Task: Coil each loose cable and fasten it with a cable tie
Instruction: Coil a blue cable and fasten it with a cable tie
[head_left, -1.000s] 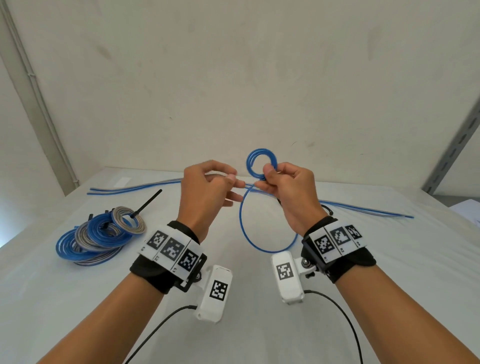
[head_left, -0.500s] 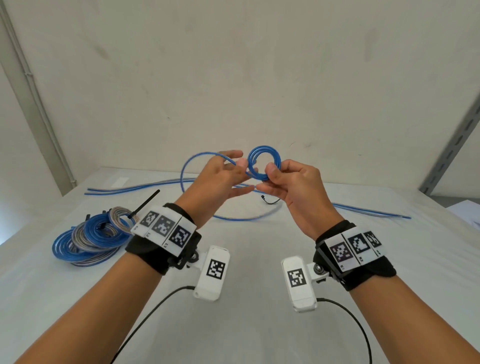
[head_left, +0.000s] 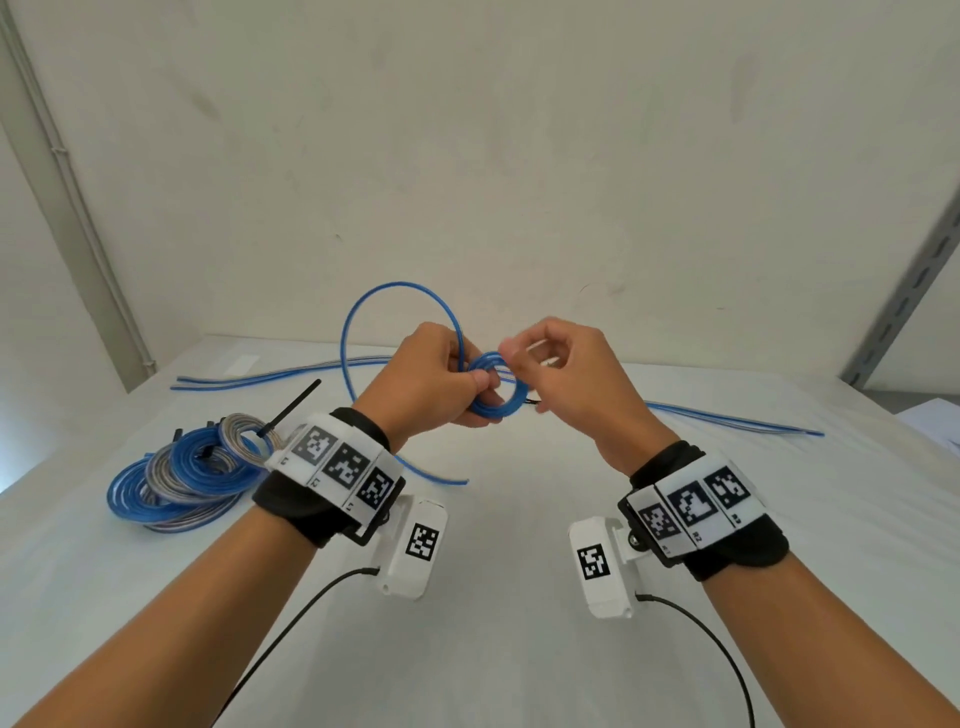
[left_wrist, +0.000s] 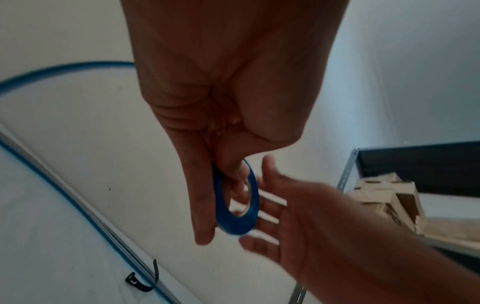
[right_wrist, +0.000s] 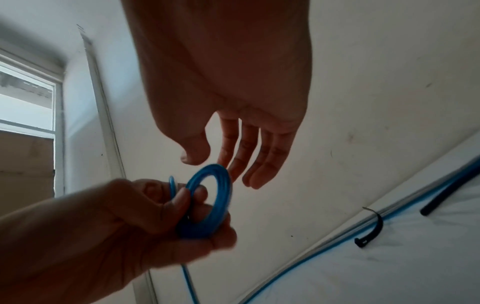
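Blue coil half hidden in left hand.

The near side of the small blue cable coil is hidden where it is pinched under the thumb of the left hand, the fingertips of the right hand beside it are blurred, and both forearms are cut off by the lower edge.

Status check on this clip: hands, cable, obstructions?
Left hand grips blue coil. Right hand open beside it, off the coil. Loose tail arcs overhead. No obstruction seen.
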